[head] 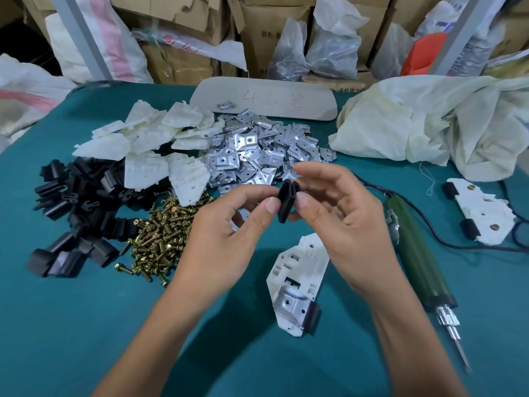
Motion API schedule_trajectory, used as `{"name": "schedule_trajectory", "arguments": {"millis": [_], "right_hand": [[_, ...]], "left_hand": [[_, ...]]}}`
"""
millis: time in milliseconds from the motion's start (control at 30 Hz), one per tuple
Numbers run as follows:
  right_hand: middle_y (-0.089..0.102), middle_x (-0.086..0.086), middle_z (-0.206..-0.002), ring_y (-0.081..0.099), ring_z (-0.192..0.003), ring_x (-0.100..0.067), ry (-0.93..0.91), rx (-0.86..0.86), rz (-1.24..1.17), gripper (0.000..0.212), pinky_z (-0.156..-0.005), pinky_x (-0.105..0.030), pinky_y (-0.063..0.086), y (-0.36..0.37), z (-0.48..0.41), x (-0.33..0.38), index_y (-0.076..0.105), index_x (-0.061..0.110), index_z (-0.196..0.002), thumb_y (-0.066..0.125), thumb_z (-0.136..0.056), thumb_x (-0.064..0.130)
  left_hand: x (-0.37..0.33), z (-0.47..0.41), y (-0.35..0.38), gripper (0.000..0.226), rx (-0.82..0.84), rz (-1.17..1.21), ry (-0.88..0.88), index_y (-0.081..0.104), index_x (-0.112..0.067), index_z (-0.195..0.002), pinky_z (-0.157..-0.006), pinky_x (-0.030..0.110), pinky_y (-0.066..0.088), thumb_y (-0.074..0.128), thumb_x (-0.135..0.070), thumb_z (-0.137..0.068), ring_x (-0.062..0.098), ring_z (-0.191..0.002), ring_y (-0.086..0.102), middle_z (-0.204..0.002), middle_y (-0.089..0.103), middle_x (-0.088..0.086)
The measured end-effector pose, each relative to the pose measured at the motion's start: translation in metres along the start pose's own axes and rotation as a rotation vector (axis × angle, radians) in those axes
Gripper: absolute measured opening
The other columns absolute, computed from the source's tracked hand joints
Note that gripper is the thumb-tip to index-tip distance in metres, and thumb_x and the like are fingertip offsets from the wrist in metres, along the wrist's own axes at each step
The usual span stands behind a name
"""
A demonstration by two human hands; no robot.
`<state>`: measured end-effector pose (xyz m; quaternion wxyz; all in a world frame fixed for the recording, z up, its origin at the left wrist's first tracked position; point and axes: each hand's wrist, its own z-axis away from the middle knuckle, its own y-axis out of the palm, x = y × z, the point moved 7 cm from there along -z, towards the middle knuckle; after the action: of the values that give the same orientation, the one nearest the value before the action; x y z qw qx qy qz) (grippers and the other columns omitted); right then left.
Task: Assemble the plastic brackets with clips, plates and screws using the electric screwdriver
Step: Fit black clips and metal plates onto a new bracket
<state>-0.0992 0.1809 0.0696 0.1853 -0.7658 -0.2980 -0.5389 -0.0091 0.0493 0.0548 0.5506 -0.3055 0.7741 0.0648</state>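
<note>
Black clip (pixel 287 203) sits up in the air between your two hands. Your left hand (pixel 226 233) pinches its left side with thumb and fingers. Your right hand (pixel 340 213) pinches its right side with the thumb, and its other fingers curl over the top. Your fingers hide the back of the clip.

Far behind the grip lies a pale board (pixel 309 110) with red writing. The first mark looks like a 4. You cannot read the rest. A cardboard box (pixel 266 34) even farther back has dark print, too small to read.

Just below the grip lies a white bracket (pixel 297 265) with a shiny plate (pixel 289 303) and a black piece on its near end. Your right wrist covers part of it.

To the right of the grip lies the green electric screwdriver (pixel 415 262). Its cord runs off the right edge.

To the left of the grip lies the pile of screws (pixel 160 233). Behind the grip is the heap of plates (pixel 257 150), and your hands hide its near edge.
</note>
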Motion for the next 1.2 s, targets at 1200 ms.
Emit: {"name": "schedule_trajectory", "arguments": {"millis": [1200], "right_hand": [[0.078,-0.001,-0.081,0.078,-0.073,-0.017,0.596,-0.422,0.234,0.007,-0.085,-0.049,0.063,-0.097,0.078,-0.103,0.074,0.026,-0.086,0.074,-0.088,0.019]], "left_hand": [[0.062,0.029,0.093,0.094,0.356,-0.658,-0.284,0.027,-0.031,-0.150,-0.104,0.036,0.036,0.070,-0.054,-0.069,0.022,-0.124,0.038,-0.139,0.049,-0.007]]}}
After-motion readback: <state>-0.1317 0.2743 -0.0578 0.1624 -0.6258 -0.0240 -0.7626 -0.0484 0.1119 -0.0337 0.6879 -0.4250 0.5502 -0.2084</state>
